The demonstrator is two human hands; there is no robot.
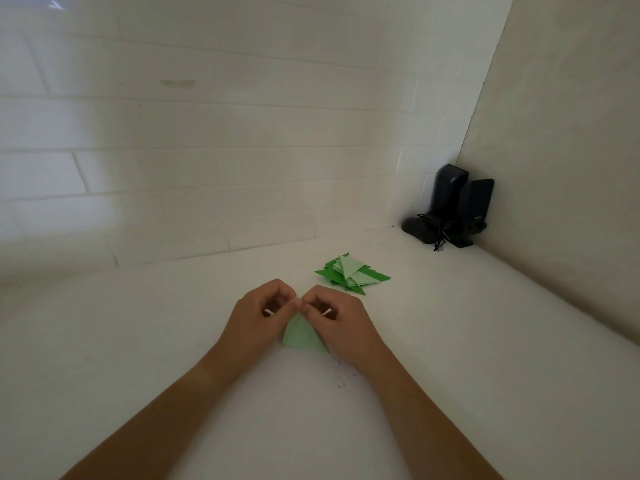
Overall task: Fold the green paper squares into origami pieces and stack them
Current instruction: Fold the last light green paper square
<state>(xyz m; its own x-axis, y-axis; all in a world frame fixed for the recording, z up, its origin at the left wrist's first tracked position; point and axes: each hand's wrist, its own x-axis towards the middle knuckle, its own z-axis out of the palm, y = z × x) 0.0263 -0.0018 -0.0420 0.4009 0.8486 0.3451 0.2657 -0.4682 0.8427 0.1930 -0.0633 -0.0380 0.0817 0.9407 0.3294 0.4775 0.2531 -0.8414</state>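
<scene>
A light green paper piece (pixel 302 336) lies on the white table, folded to a triangle whose point aims away from me. My left hand (pixel 258 318) and my right hand (pixel 341 320) meet at that far tip, fingers curled, each pinching the paper there. The hands hide the tip and both upper edges. Behind and to the right, a stack of folded green origami pieces (pixel 351 273) sits on the table, dark green ones below and pale ones on top.
Two black speakers with a tangled cable (pixel 452 211) stand in the far right corner. A white brick wall (pixel 207 150) runs along the back and a plain wall closes the right side. Small dark specks (pixel 341 377) lie near my right wrist.
</scene>
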